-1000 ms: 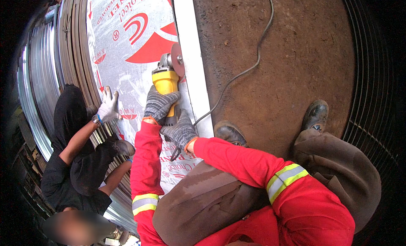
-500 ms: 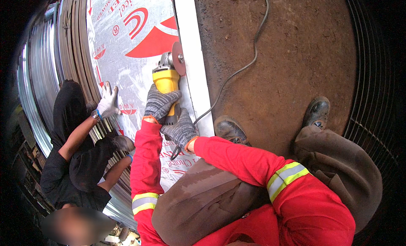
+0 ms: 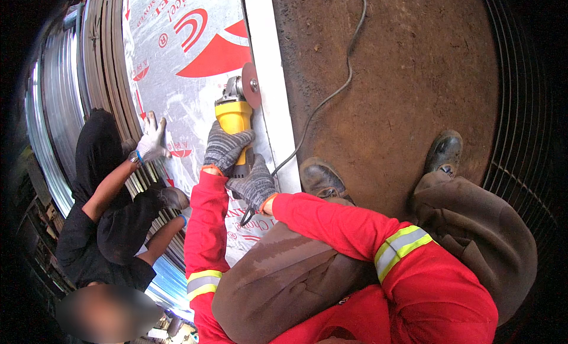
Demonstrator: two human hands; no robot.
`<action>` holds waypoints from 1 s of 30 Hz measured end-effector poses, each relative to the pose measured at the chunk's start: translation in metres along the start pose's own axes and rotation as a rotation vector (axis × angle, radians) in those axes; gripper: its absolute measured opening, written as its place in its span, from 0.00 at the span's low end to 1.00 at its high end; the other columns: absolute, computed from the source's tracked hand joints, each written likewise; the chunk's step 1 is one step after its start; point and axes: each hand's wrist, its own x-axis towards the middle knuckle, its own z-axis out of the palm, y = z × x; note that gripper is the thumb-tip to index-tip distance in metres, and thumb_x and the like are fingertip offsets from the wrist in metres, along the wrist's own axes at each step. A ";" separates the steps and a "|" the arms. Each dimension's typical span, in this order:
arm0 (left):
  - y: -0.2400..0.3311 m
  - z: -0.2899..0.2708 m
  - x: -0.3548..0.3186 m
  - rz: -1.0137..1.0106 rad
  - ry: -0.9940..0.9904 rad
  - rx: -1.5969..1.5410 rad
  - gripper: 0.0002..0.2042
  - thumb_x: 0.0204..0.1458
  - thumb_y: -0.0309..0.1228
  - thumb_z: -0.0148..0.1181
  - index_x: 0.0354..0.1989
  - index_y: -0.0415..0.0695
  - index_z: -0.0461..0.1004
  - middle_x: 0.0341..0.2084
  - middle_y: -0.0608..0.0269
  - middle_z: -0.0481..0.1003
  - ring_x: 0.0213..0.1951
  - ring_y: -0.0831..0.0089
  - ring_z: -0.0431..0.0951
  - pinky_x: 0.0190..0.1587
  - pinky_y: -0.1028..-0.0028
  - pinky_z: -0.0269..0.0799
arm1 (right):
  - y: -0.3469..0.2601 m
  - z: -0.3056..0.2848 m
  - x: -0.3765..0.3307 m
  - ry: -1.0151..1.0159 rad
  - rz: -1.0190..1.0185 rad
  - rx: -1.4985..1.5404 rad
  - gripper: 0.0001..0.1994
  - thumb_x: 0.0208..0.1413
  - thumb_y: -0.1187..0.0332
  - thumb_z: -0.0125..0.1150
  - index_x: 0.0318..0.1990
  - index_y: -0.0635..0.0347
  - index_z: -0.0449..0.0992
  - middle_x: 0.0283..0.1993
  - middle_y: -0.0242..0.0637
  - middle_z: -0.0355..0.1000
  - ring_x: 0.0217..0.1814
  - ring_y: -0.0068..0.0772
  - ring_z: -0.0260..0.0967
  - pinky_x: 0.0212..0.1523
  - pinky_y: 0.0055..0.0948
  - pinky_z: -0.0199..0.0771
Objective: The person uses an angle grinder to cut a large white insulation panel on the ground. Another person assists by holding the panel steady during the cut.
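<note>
In the middle of the view I hold a yellow angle grinder with both gloved hands. My left hand, in a grey striped knit glove, wraps round the grinder's body behind its metal head. My right hand, gloved alike, closes round the rear end near the cord. A reddish-brown cutting disc stands upright on the grinder's right side, over the long edge of a panel covered in printed film. Whether the disc touches the panel I cannot tell. A white strip runs along that edge.
At left a co-worker in black crouches, one white-gloved hand flat on the panel. Stacked metal profiles lie beyond. A grey power cord trails across the brown ground at right. My boots rest beside the white strip.
The grinder and my hands have shifted very slightly toward me. The cord on the ground has moved a little to the left. The co-worker's hand stays on the panel.
</note>
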 end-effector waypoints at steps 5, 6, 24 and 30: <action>-0.002 -0.007 -0.011 -0.010 0.000 -0.058 0.23 0.42 0.28 0.69 0.47 0.39 0.68 0.33 0.60 0.75 0.30 0.70 0.77 0.33 0.71 0.77 | 0.008 0.011 -0.004 -0.038 -0.002 0.092 0.41 0.33 0.61 0.78 0.54 0.69 0.60 0.44 0.52 0.72 0.44 0.47 0.75 0.47 0.40 0.75; -0.001 -0.007 -0.012 -0.014 -0.004 -0.070 0.23 0.42 0.27 0.69 0.47 0.39 0.68 0.33 0.60 0.75 0.30 0.70 0.77 0.33 0.71 0.77 | 0.011 0.013 -0.003 -0.047 0.013 0.104 0.41 0.34 0.62 0.78 0.54 0.69 0.60 0.43 0.52 0.73 0.42 0.46 0.75 0.45 0.39 0.76; -0.017 -0.002 -0.026 -0.013 -0.035 -0.078 0.22 0.41 0.28 0.69 0.47 0.39 0.71 0.33 0.62 0.76 0.31 0.71 0.77 0.35 0.70 0.77 | 0.029 0.017 -0.017 -0.003 0.003 0.067 0.39 0.33 0.63 0.77 0.53 0.68 0.60 0.45 0.52 0.71 0.46 0.47 0.73 0.50 0.39 0.73; -0.025 -0.002 -0.032 0.006 -0.013 -0.025 0.23 0.40 0.29 0.69 0.47 0.39 0.71 0.33 0.62 0.76 0.31 0.70 0.77 0.36 0.69 0.77 | 0.022 0.012 -0.029 -0.020 0.015 0.039 0.41 0.33 0.61 0.78 0.53 0.68 0.60 0.48 0.52 0.71 0.51 0.49 0.71 0.54 0.41 0.70</action>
